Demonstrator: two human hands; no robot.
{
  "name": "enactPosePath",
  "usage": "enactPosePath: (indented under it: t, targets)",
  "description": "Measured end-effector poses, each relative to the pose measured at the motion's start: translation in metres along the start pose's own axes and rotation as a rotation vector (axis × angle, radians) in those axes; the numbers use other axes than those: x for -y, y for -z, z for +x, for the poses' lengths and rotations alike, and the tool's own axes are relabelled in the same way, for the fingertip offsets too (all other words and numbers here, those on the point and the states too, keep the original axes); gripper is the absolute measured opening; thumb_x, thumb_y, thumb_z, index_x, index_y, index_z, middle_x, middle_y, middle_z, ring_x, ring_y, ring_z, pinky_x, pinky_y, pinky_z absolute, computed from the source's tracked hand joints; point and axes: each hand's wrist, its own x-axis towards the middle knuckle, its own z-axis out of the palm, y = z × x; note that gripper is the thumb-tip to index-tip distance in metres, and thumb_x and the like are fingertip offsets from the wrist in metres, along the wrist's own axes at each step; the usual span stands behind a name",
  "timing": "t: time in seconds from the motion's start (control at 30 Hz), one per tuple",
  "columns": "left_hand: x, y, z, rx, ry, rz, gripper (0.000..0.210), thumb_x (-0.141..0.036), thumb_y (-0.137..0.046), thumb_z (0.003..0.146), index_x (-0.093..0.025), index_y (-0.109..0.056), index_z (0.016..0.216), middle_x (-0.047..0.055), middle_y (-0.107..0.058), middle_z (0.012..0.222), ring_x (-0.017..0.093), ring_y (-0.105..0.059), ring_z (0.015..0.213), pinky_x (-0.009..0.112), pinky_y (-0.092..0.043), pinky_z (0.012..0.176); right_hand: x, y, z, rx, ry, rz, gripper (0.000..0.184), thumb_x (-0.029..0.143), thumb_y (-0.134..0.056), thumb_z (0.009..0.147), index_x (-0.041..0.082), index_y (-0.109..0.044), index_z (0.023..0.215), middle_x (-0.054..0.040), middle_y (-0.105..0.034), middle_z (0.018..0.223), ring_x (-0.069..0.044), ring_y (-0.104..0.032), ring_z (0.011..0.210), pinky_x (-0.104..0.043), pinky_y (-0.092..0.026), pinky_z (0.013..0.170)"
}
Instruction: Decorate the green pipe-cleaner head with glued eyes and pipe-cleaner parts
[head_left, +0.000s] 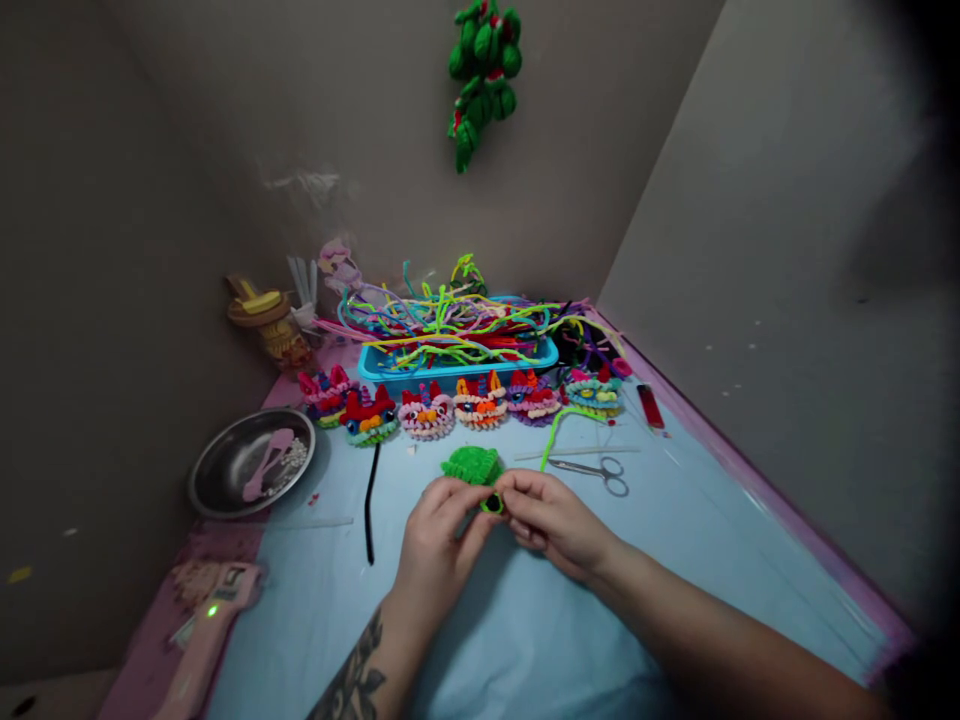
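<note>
My left hand pinches a small green ring-like piece with a black middle, apparently made of pipe cleaner. From the other side, the fingertips of my right hand are closed on the same piece. Just beyond my fingers lies a bright green fuzzy shape. A loose lime-green pipe cleaner curves behind my right hand, beside metal scissors that lie on the table. To the left of my left hand rests a black pipe cleaner.
Several colourful animal-head figures line the front of a blue tray heaped with pipe cleaners. At left are a metal bowl and a pink glue gun. A red lighter lies at right. Green ornaments hang above.
</note>
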Motion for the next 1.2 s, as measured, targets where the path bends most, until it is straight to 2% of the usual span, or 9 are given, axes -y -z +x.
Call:
enactPosePath:
  t: [0.23,0.37,0.53,0.63,0.77,0.9,1.0,1.1,1.2]
  targets:
    - [0.000,0.004,0.003,-0.059,-0.003,0.005,0.021,-0.016,-0.058,0.080,-0.020,-0.060,0.100,0.004,-0.058,0.085,0.014,-0.056,0.075,0.024,-0.048,0.062,0.002,0.001,0.001,-0.039,0.033,0.015,0.033,0.045,-0.066,0.072,0.013,-0.060,0.078,0.0023,-0.050,0.062,-0.002,-0.033,0.041,-0.016,-0.015,0.035]
    - [0.000,0.006,0.003,-0.104,-0.033,0.004,0.022,-0.015,-0.059,0.080,-0.020,-0.059,0.102,0.005,-0.057,0.085,0.014,-0.055,0.074,0.023,-0.047,0.060,0.001,0.001,0.000,-0.038,0.053,-0.012,0.034,0.046,-0.065,0.073,0.013,-0.060,0.080,0.0020,-0.051,0.064,-0.001,-0.032,0.041,-0.016,-0.015,0.035]
    - [0.000,0.005,0.001,-0.077,-0.041,0.023,0.022,-0.015,-0.059,0.079,-0.019,-0.059,0.101,0.005,-0.058,0.087,0.015,-0.056,0.079,0.024,-0.047,0.062,-0.003,0.000,0.001,-0.012,0.071,-0.045,0.034,0.046,-0.065,0.074,0.014,-0.058,0.082,0.0045,-0.047,0.060,-0.001,-0.030,0.039,-0.016,-0.015,0.035]
    - [0.001,0.006,0.003,-0.106,-0.042,0.020,0.021,-0.016,-0.059,0.079,-0.019,-0.059,0.100,0.005,-0.058,0.086,0.015,-0.056,0.078,0.025,-0.046,0.061,-0.006,0.002,0.004,-0.016,0.097,-0.090,0.033,0.047,-0.063,0.075,0.015,-0.057,0.084,0.0042,-0.048,0.061,-0.002,-0.030,0.040,-0.016,-0.015,0.036]
    - [-0.003,0.015,0.007,-0.193,-0.026,0.018,0.021,-0.016,-0.060,0.078,-0.019,-0.060,0.099,0.004,-0.058,0.084,0.014,-0.054,0.074,0.024,-0.044,0.059,-0.002,0.005,0.005,-0.070,0.171,-0.297,0.031,0.047,-0.058,0.078,0.016,-0.057,0.084,0.0043,-0.047,0.060,-0.004,-0.031,0.041,-0.018,-0.021,0.038]
    - [-0.015,0.041,0.002,-0.306,0.061,-0.020,0.022,-0.019,-0.064,0.075,-0.020,-0.064,0.096,0.004,-0.058,0.084,0.013,-0.051,0.070,0.023,-0.043,0.060,0.012,-0.012,0.000,-0.073,0.316,-0.696,0.020,0.035,-0.054,0.080,0.015,-0.059,0.078,-0.0001,-0.054,0.068,-0.011,-0.048,0.061,-0.022,-0.037,0.055]
    - [-0.028,0.066,-0.012,-0.466,0.293,-0.293,0.018,-0.024,-0.068,0.072,-0.019,-0.067,0.089,0.003,-0.057,0.083,0.011,-0.049,0.067,0.021,-0.041,0.058,0.010,-0.046,-0.002,0.026,0.391,-0.958,0.013,0.024,-0.051,0.079,0.016,-0.061,0.076,-0.0027,-0.059,0.073,-0.014,-0.053,0.069,-0.023,-0.039,0.061]
    - [-0.040,0.094,-0.033,-0.623,0.554,-0.966,0.021,-0.032,-0.068,0.073,-0.017,-0.065,0.087,0.002,-0.053,0.078,0.007,-0.045,0.061,0.015,-0.035,0.047,-0.010,-0.093,0.007,0.241,0.451,-1.109,0.011,0.019,-0.053,0.076,0.016,-0.064,0.078,-0.0031,-0.062,0.076,-0.015,-0.055,0.070,-0.024,-0.040,0.063]
    - [-0.049,0.118,-0.056,-0.646,0.594,-1.540,0.019,-0.034,-0.062,0.078,-0.017,-0.063,0.089,0.000,-0.049,0.074,0.005,-0.042,0.057,0.010,-0.031,0.043,-0.044,-0.139,0.029,0.418,0.499,-1.148,0.013,0.018,-0.054,0.075,0.016,-0.065,0.082,-0.0040,-0.065,0.081,-0.016,-0.057,0.075,-0.024,-0.041,0.067]
